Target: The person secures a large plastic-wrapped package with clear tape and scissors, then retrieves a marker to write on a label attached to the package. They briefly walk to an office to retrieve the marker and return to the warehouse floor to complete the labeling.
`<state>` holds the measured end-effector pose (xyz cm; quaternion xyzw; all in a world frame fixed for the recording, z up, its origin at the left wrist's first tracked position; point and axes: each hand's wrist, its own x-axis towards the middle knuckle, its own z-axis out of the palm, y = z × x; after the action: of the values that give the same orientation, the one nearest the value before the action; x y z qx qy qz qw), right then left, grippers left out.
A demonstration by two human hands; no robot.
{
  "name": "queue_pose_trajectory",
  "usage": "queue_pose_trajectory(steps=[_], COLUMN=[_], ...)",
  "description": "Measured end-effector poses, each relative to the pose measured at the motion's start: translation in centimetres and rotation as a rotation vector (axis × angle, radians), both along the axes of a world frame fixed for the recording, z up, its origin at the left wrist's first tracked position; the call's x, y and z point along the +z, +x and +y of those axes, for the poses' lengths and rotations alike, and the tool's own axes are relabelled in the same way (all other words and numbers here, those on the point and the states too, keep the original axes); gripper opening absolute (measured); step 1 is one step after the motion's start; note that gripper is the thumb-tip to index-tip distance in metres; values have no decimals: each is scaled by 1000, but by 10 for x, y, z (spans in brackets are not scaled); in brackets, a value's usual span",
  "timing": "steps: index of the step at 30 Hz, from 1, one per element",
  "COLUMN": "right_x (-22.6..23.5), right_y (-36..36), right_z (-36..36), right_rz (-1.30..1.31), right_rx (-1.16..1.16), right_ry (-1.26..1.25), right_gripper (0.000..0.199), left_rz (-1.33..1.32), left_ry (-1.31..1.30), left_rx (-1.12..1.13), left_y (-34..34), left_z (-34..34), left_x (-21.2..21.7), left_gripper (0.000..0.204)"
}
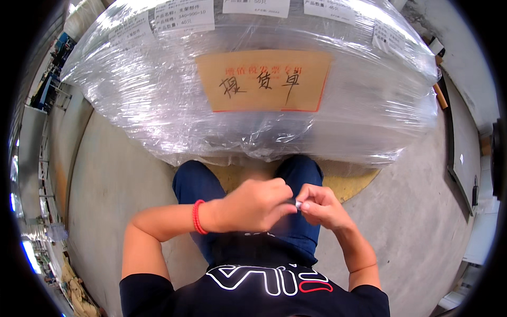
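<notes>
My left hand [253,205], with a red bead bracelet [197,216] at its wrist, is closed in front of my lap. Its fingers curl around the dark end of a small black and whitish thing [298,204], too small to name. From the other side, my right hand [323,208] pinches the pale end between thumb and forefinger. The two hands almost meet over my right thigh. Beyond them stands a large stack wrapped in clear stretch film [158,105]. A brown paper envelope [264,100] with handwriting lies flat on its front.
White printed labels [185,16] show along the stack's upper part. A yellowish board [348,182] lies under the stack on the concrete floor [121,174]. To the right, a dark flat panel [462,142] is by the wall. Shelves and equipment [53,79] line the left side.
</notes>
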<state>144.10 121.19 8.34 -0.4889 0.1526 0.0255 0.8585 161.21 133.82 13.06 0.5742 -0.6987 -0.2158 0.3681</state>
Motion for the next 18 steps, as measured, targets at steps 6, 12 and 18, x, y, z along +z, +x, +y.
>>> queue_pose_trajectory(steps=[6,12,18], right_x=[-16,8,2], right_y=[43,140,174], right_z=[-69,-103,-153], right_rz=[-107,-514,-703], right_rx=[-99,-431,-442], right_ry=[-540,-861,-606], right_gripper=[21,18,33], left_rz=[-609,-1129,-1058], left_ry=[-179,-321,-472], left_rx=[147,532,860], left_y=[99,149,203], left_z=[-39,-81,-77], left_x=[-24,-32,-79], left_gripper=[51,57,59])
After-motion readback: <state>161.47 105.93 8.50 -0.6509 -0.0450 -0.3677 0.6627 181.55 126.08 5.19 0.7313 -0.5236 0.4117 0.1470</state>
